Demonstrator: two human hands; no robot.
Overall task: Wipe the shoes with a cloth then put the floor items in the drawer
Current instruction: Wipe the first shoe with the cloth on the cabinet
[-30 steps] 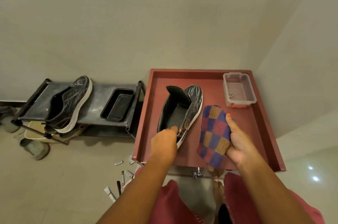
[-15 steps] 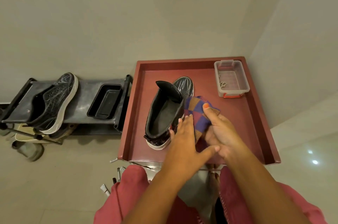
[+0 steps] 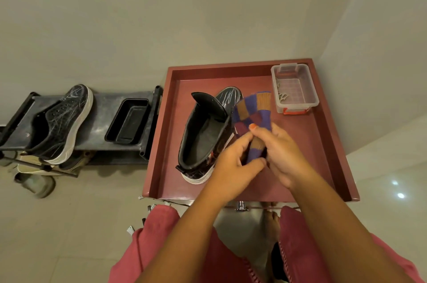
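A home entryway corner: a low shoe rack (image 3: 97, 107) with sneakers stands at the left against plain walls, on a glossy tiled floor (image 3: 69, 225).

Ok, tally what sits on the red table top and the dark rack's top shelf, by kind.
Shoes: 2, one on the red table top at, one on the rack at
Cloths: 1
Clear boxes: 1
Black trays: 1
Total: 5
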